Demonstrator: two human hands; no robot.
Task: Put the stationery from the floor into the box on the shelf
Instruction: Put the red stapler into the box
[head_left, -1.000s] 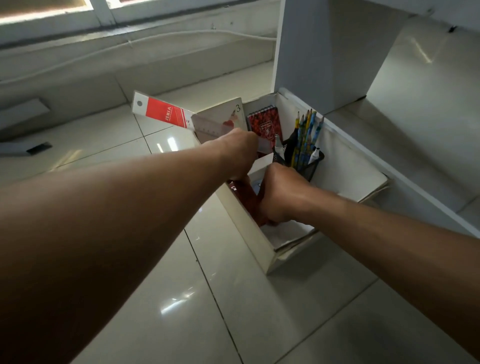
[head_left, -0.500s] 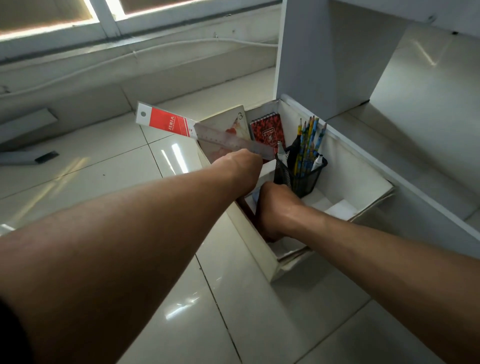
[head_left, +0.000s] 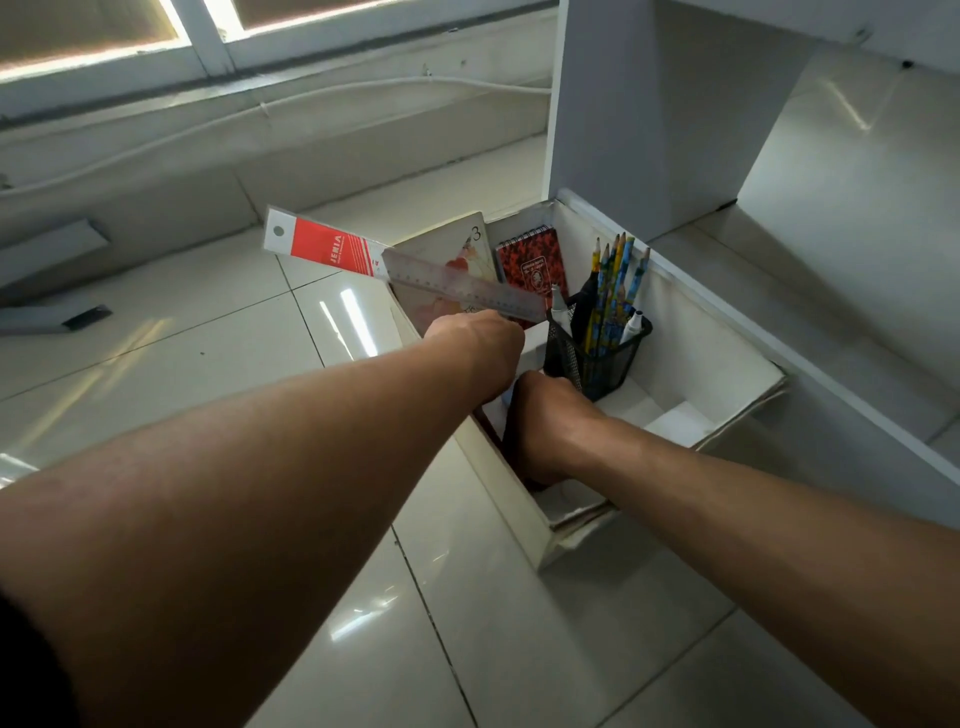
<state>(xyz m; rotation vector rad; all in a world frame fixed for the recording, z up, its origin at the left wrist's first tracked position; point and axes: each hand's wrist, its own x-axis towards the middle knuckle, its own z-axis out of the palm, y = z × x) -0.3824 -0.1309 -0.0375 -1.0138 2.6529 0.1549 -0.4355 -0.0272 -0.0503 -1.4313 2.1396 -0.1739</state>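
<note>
Ruler (head_left: 415, 273) up in the air over the near-left corner of the box (head_left: 693, 338), red card sleeve jutting out above the floor (head_left: 208, 338), clear end slanting down towards the mesh pencil cup (head_left: 597, 358). Gripped along the clear stretch by the left hand (head_left: 480, 345), fingers curled out of sight beneath. Box angled out from the foot of the shelf (head_left: 649, 130), already carrying a book marked 3 (head_left: 452, 249), a red spiral notebook (head_left: 532, 260) and the cup of pencils. Right hand (head_left: 545, 421) plunged low inside the box, just beside the cup, fingers hidden, so impossible to tell whether holding anything. Step in hand, by the look of it: getting the ruler in. Next move calls for tipping that long ruler down and slotting it alongside the book or a wall, clear of the right wrist, without knocking the cup.
</note>
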